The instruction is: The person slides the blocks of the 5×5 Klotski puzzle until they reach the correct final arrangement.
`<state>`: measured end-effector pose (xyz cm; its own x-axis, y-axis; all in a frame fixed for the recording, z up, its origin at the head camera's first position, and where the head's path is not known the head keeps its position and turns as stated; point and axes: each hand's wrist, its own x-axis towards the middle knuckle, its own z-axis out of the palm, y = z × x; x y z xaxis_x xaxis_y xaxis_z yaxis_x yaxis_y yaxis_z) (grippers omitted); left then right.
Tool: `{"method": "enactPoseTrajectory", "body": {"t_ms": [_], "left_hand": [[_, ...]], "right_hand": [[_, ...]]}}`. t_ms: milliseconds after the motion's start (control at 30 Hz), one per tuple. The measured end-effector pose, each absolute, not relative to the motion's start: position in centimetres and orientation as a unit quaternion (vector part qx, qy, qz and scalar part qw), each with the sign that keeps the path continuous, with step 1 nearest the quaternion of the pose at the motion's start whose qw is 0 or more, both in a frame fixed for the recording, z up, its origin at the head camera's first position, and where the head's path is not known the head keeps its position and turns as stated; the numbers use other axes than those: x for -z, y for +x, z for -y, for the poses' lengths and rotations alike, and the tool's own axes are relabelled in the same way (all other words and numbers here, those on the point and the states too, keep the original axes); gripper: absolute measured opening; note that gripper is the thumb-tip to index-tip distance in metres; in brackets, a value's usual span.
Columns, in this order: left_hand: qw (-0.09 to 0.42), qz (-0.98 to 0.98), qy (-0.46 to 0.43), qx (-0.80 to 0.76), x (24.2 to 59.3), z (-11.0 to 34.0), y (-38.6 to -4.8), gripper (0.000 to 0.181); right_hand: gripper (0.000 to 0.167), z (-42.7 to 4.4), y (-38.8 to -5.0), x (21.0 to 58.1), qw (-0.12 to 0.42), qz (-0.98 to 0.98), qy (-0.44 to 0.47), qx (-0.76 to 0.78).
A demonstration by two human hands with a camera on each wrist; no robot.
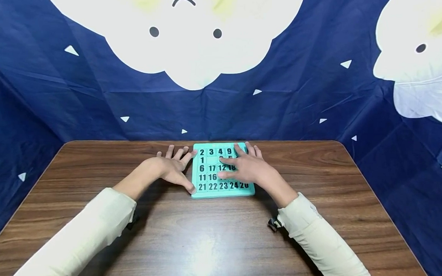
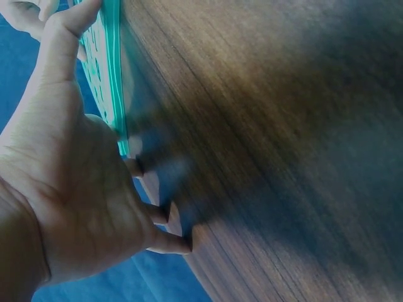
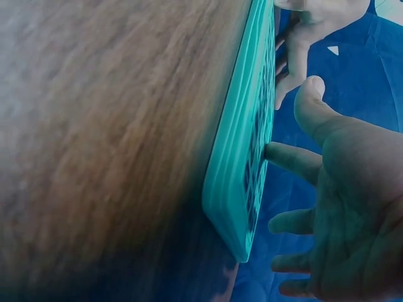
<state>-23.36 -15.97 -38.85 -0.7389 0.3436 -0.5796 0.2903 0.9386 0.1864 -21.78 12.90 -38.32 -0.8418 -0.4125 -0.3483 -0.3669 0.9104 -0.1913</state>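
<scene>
A turquoise sliding number puzzle lies flat on the table, its tiles printed with black numbers. One vacant slot shows in the second row, just right of tile 1. At the puzzle's left side is my left hand, with thumb and index finger spread along that edge and the other fingers reaching beyond it onto the table. My right hand hovers over the right part, covering several tiles. In the right wrist view, its index fingertip touches the tile face, while the thumb and other fingers are extended off it.
The brown wood-grain table ends just behind the puzzle. A dark blue cloth with white clouds and small triangles hangs along the back and sides. Both forearms, in cream sleeves, come in from the front.
</scene>
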Motion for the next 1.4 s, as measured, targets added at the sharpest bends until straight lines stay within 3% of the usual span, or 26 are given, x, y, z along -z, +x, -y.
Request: {"method": "enactPoseTrajectory", "body": {"t_ms": [1400], "left_hand": [[0.321, -0.931, 0.170, -0.036, 38.72, 15.94, -23.41, 0.149]], "right_hand": [[0.071, -13.67, -21.48, 39.01, 0.187, -0.957, -0.207, 0.074]]}}
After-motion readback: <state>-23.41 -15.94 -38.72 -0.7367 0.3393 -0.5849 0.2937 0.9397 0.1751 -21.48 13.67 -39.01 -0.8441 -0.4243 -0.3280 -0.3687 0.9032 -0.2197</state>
